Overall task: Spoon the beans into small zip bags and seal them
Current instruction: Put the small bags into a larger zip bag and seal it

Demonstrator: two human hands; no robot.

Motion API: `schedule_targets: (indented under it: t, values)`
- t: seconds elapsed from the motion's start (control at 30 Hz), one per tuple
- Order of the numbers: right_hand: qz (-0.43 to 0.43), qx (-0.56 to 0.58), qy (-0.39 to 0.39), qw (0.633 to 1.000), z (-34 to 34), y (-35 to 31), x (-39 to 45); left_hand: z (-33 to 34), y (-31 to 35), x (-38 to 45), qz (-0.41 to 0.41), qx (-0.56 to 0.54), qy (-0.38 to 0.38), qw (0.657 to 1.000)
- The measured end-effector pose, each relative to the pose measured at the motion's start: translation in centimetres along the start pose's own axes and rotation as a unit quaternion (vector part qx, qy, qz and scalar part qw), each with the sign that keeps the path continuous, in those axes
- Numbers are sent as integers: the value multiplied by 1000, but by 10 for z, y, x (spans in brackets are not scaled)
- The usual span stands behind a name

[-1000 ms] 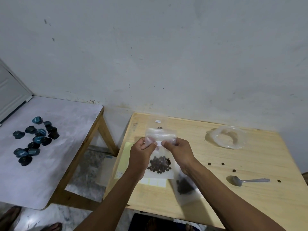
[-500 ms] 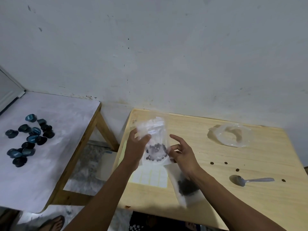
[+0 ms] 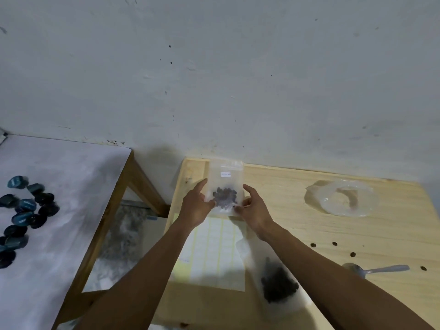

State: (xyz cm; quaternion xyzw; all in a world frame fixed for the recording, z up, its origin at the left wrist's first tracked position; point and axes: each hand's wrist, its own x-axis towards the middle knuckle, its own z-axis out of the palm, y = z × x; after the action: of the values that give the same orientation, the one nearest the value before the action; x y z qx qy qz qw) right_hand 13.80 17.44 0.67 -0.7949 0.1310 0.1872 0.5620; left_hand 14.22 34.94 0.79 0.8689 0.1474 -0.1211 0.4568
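Observation:
A small clear zip bag with a white label and dark beans in its lower half sits at the far left corner of the wooden table. My left hand pinches its lower left corner, index finger stretched out. My right hand pinches the lower right corner, thumb raised beside the bag. A second bag of beans lies near the front edge under my right forearm. The metal spoon lies at the right, with loose beans near it.
A sheet of white labels lies under my wrists. A crumpled clear plastic bag sits at the back right. To the left stands a second table with a white cover and several dark blue capsules. A gap separates the tables.
The filled bag has travelled away from me toward the table's far left corner. My right hand, apart from it half a second ago, now holds its lower right corner.

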Motion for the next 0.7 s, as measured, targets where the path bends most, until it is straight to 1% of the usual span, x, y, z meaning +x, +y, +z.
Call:
schedule_targets:
  t: [0.1, 0.2, 0.3, 0.37, 0.43, 0.5, 0.53, 0.6, 0.67, 0.7]
  values:
    - [-12, -62, 4, 998, 0, -5, 12, 4, 1, 16, 1, 39, -2, 999]
    - [-27, -97, 14, 995, 1, -3, 21, 10, -3, 27, -10, 61, 2, 998]
    - [-36, -98, 20, 994, 0, 1, 21, 13, -8, 28, -31, 53, 0, 998]
    - [-37, -79, 30, 996, -6, 7, 16, 13, -11, 25, -40, 51, 19, 998]
    - [-55, -65, 47, 995, -17, 14, 6, 14, -12, 16, -32, 47, 49, 997]
    - [-70, -87, 57, 992, -33, 22, -8, 18, -11, -2, -9, 24, 53, 998]
    - [-76, -109, 60, 989, -42, 26, -16, 21, -11, -12, -1, 11, 38, 999]
    - [-92, -144, 80, 982, -61, 40, -32, 29, -11, -35, -6, 1, -33, 999]
    - [-90, -172, 92, 977, -79, 52, -45, 36, -11, -56, -38, 20, -118, 992]
    - [-83, -183, 93, 975, -85, 58, -52, 40, -11, -64, -55, 30, -146, 987]
